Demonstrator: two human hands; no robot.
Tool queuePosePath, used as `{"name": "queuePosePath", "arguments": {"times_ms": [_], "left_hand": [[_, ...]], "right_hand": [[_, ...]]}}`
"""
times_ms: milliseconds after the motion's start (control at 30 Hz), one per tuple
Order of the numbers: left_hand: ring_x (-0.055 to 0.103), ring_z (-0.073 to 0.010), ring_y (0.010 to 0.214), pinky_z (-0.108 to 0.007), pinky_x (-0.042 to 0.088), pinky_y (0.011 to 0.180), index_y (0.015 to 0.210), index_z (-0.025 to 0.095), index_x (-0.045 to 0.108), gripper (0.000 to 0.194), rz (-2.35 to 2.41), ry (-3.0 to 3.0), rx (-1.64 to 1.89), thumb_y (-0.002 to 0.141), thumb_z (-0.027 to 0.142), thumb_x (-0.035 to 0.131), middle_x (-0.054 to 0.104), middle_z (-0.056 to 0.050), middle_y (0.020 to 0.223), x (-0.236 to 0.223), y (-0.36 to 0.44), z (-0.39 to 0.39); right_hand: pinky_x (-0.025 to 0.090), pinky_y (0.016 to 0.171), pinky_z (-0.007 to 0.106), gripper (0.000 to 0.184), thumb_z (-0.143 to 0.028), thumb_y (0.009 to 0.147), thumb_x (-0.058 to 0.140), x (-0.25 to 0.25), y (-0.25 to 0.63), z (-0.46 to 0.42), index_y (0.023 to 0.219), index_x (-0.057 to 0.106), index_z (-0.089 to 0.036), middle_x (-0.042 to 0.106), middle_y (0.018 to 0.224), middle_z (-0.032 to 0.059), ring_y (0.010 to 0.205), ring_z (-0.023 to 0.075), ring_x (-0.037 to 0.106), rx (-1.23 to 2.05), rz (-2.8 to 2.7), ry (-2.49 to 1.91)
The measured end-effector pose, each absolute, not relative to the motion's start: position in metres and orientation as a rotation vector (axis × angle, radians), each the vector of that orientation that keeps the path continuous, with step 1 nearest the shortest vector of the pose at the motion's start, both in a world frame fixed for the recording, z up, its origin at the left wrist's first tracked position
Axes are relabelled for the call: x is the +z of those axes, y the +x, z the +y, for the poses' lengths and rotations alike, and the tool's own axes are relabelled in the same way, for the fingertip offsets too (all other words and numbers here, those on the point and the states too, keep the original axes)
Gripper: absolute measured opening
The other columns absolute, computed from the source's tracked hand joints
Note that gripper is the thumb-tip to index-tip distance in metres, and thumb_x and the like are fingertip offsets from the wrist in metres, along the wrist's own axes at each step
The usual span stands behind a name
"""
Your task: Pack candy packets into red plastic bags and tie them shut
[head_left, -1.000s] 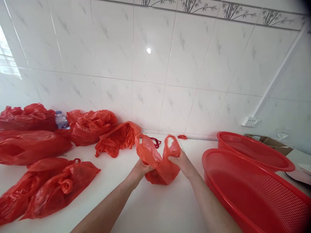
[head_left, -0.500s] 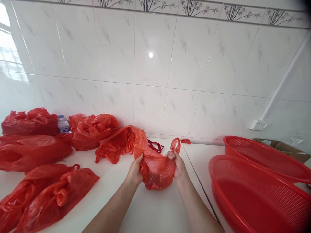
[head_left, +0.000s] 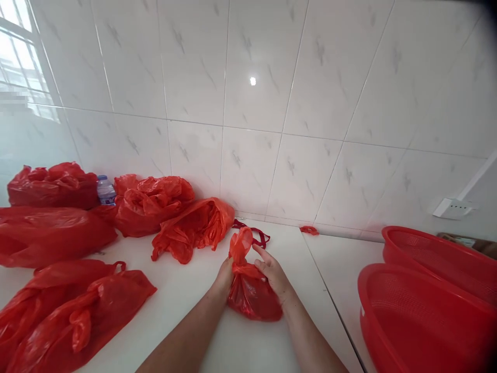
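Note:
A small red plastic bag [head_left: 251, 295] with something inside rests on the white counter [head_left: 248, 342] in front of me. Its handles are gathered upright into a bunch [head_left: 240, 244]. My left hand [head_left: 225, 274] is closed around the neck of the bag on its left side. My right hand [head_left: 274, 274] lies against the bag's right side, fingers partly stretched toward the gathered handles.
Several filled red plastic bags [head_left: 182, 228] lie along the counter's left and back, with a water bottle [head_left: 105, 190] among them. Two red mesh baskets [head_left: 427, 311] stand at the right. A loose red tie [head_left: 254, 235] and a red scrap [head_left: 309, 230] lie near the tiled wall.
The bag's handles, held wide apart before, are now drawn together above the bag. Both hands have closed in toward the bag's neck. The view has tilted slightly left.

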State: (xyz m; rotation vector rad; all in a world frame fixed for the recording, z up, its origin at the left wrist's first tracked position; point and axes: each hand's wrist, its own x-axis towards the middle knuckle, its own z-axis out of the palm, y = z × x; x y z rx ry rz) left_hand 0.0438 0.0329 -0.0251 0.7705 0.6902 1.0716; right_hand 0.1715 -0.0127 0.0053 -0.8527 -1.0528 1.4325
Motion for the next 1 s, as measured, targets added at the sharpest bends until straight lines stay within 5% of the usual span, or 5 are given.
{"name": "queuePosePath", "arguments": {"times_ms": [200, 333, 567, 800, 1000], "left_hand": [[0.056, -0.0160, 0.054, -0.029, 0.045, 0.056, 0.069, 0.022, 0.054, 0.012, 0.653, 0.902, 1.115, 0.065, 0.023, 0.066, 0.060, 0.000, 0.061, -0.014, 0.050, 0.017], [0.060, -0.0176, 0.057, -0.030, 0.047, 0.057, 0.078, 0.020, 0.055, 0.017, 0.708, 1.038, 1.073, 0.065, 0.023, 0.067, 0.063, -0.001, 0.065, -0.006, 0.051, 0.004], [0.052, -0.0239, 0.116, -0.030, 0.043, 0.093, 0.128, 0.026, 0.048, 0.064, 0.747, 1.291, 1.231, 0.068, 0.028, 0.071, 0.051, -0.009, 0.130, -0.004, 0.043, -0.008], [0.066, -0.0240, 0.074, -0.031, 0.051, 0.066, 0.075, 0.017, 0.067, 0.044, 0.638, 1.242, 1.076, 0.084, 0.054, 0.045, 0.068, -0.008, 0.066, -0.002, 0.041, -0.007], [0.064, -0.0218, 0.067, -0.030, 0.050, 0.063, 0.061, 0.020, 0.059, 0.043, 0.653, 1.167, 1.108, 0.080, 0.057, 0.050, 0.067, -0.007, 0.061, -0.009, 0.039, -0.003]], "right_hand": [[0.030, 0.048, 0.023, 0.035, -0.040, 0.067, 0.072, 0.006, 0.163, -0.018, 0.093, 0.062, -0.019, 0.051, 0.056, -0.0053, 0.048, 0.0078, 0.040, 1.325, -1.171, -0.958], [0.024, 0.044, 0.023, 0.023, -0.037, 0.068, 0.069, -0.002, 0.167, -0.015, 0.065, 0.054, -0.020, 0.034, 0.045, -0.0086, 0.043, 0.0062, 0.026, 1.334, -0.954, -0.997], [0.023, 0.043, 0.024, 0.026, -0.039, 0.071, 0.065, -0.007, 0.170, -0.015, 0.060, 0.049, -0.022, 0.037, 0.046, -0.0073, 0.042, 0.0078, 0.029, 1.316, -0.885, -1.032], [0.023, 0.042, 0.023, 0.023, -0.039, 0.076, 0.059, -0.016, 0.171, -0.019, 0.065, 0.058, -0.019, 0.051, 0.048, -0.0032, 0.040, 0.0075, 0.033, 1.388, -1.081, -0.965], [0.033, 0.047, 0.023, 0.042, -0.056, 0.079, 0.049, -0.011, 0.175, -0.024, 0.085, 0.064, -0.017, 0.062, 0.068, 0.0038, 0.048, 0.0095, 0.041, 1.571, -0.950, -0.767]]}}
